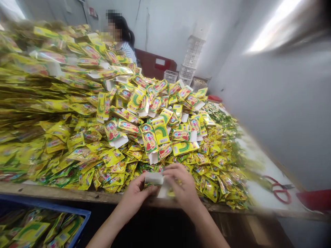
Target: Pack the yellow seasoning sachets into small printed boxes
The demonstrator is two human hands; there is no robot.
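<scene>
My left hand [137,197] grips a small white cardboard carton [153,178] at the near table edge. My right hand [181,184] curls over the carton's other end, and its fingers hide that end. A yellow sachet seems to poke from the carton, though the hands partly block it. Just beyond my hands lies a large heap of yellow printed sachets [116,165], with many yellow-and-white printed cartons [157,129] scattered on top. The heap nearly touches both hands.
A blue crate [49,204] of packed cartons sits at the lower left. Red-handled scissors [278,190] lie on the white tabletop at right. A seated co-worker [126,38] is beyond the heap, near stacked white crates [191,63]. A grey wall runs along the right.
</scene>
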